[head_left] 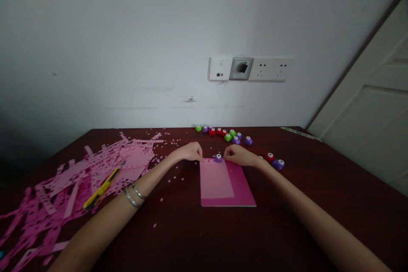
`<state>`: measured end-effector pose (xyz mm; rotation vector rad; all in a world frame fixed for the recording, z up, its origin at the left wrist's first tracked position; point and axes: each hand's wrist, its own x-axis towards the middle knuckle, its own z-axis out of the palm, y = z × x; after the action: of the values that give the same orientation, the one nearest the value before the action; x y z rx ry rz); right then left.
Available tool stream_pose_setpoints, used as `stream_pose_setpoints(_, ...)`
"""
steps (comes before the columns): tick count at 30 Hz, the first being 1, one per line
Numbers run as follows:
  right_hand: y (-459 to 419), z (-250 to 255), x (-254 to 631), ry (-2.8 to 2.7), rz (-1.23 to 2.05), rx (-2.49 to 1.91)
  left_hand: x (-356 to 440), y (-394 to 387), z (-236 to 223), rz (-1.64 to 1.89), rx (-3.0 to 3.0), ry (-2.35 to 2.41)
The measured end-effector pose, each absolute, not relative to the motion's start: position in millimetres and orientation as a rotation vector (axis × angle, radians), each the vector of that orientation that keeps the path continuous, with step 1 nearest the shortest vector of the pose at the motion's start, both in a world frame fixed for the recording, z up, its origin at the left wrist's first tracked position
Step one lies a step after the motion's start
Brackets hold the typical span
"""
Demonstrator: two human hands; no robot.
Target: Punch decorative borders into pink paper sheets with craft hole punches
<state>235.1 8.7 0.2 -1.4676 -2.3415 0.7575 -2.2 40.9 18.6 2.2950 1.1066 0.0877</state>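
A light pink sheet of paper (216, 180) lies over a darker magenta sheet (240, 187), their top edges close together. My left hand (190, 151) is closed, pinching the light sheet at its top left corner. At that sheet's top right corner, the fingers of my right hand (239, 155) are pinched together on the edge. Between both hands a purple craft punch (218, 158) sits at the top edge of the light sheet. A few small holes show along this edge, left of the punch.
Punched pink paper strips (95, 174) pile up at left, with a yellow utility knife (102, 189) on them. Tiny cut-outs (161, 199) are scattered about. More coloured punches (236, 140) stand by the wall; a purple punch (278, 164) and a red punch (269, 157) sit beyond my right forearm.
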Motion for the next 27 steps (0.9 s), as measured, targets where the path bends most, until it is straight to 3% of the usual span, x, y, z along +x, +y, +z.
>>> stream_pose_setpoints(27,0,20,233,-2.206,0.786,-1.543,3,37,31,0.235,2.313,1.218)
